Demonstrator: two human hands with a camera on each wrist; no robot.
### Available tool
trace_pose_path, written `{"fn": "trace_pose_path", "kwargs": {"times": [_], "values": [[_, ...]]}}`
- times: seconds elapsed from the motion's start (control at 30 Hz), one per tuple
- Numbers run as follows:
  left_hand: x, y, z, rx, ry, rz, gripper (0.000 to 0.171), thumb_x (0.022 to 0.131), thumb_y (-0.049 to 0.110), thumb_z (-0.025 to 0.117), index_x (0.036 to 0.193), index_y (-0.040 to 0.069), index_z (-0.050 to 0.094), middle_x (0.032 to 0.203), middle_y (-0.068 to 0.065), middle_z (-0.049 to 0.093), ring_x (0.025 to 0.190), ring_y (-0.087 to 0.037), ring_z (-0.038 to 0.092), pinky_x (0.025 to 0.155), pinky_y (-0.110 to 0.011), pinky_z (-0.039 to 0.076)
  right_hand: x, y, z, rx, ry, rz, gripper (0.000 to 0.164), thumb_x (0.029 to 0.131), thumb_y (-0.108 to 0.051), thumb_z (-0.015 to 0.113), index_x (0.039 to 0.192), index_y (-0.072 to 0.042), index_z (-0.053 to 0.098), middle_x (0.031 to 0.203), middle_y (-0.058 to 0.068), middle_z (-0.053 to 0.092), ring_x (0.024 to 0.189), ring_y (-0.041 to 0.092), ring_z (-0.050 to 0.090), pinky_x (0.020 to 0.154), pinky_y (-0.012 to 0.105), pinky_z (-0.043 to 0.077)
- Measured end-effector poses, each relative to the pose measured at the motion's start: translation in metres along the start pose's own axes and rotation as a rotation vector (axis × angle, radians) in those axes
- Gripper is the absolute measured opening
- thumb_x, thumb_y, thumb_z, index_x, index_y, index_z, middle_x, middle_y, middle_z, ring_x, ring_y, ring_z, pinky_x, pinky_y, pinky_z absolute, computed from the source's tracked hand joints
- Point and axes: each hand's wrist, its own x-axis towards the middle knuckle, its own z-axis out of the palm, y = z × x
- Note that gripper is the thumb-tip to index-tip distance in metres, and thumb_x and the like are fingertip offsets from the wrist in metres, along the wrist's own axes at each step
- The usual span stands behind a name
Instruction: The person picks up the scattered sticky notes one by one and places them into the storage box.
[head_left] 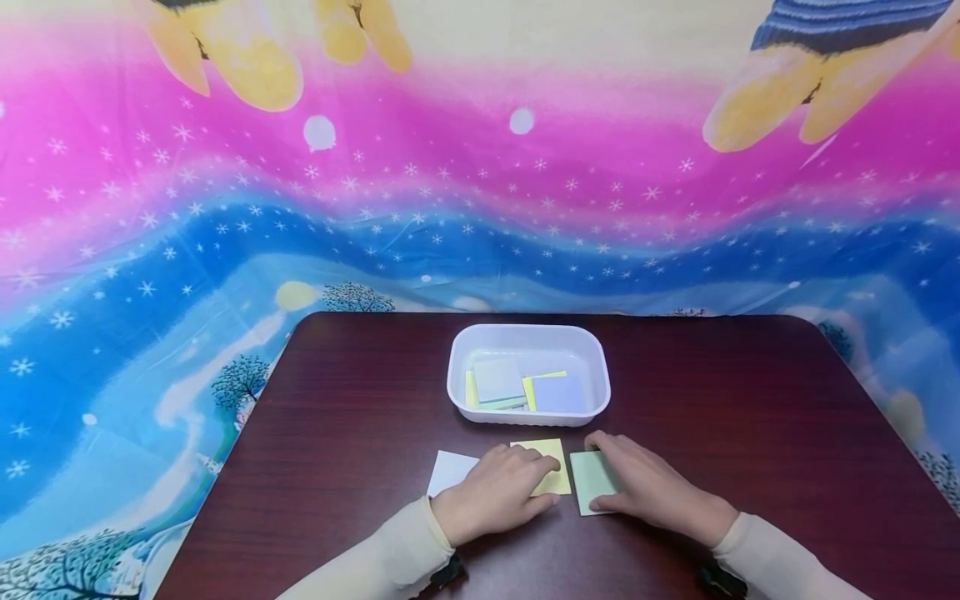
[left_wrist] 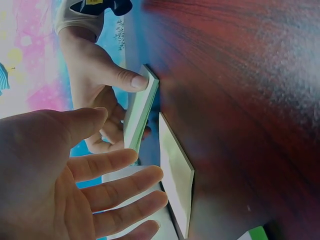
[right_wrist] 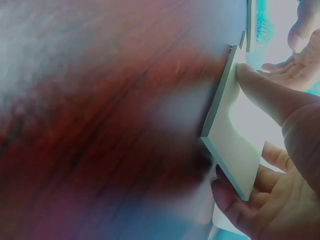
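Note:
My right hand (head_left: pixel 654 485) holds a light green sticky-note pad (head_left: pixel 591 479) by its edges, thumb on the near side and fingers on the far side. In the left wrist view the green pad (left_wrist: pixel 140 110) stands tilted, raised a little from the table. My left hand (head_left: pixel 495 493) hovers over a yellow sticky-note pad (head_left: pixel 553 479), its fingers spread and loosely bent. Left of that hand lies a white pad (head_left: pixel 448 472), partly covered by it. The left wrist view shows the yellow pad (left_wrist: pixel 175 175) flat, apart from the left fingertips.
Behind the hands stands a white plastic tub (head_left: pixel 529 419) holding several pads, among them a pale one (head_left: pixel 497 379) and a lilac one (head_left: pixel 558 394). All rests on a dark red-brown table (head_left: pixel 337 408). A patterned cloth (head_left: pixel 450 167) hangs behind the table.

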Motion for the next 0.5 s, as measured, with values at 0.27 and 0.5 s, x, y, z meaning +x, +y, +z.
{"fn": "trace_pose_path", "kwargs": {"times": [0.27,0.5], "values": [[0.0,0.0008,0.0002,-0.004,-0.008,-0.003,0.037,0.088,0.047,0.056,0.112,0.02,0.064,0.091,0.009,0.065,0.081,-0.01,0.06,0.065,-0.027,0.042,-0.0017,0.0023,-0.001,-0.015,0.057,-0.082,0.058,0.069,-0.036,0.078,0.119,-0.014,0.06,0.102,-0.011,0.058,0.091,0.004,0.049,0.077,0.031,0.046],[0.0003,0.0012,-0.0001,-0.006,-0.009,-0.002,0.037,0.088,0.047,0.056,0.112,0.02,0.064,0.091,0.009,0.065,0.081,-0.01,0.06,0.065,-0.027,0.042,-0.0003,0.0034,-0.0045,-0.011,0.07,-0.122,0.036,0.081,-0.024,0.07,0.115,-0.014,0.063,0.098,-0.013,0.059,0.09,0.002,0.052,0.076,0.03,0.047]]}}
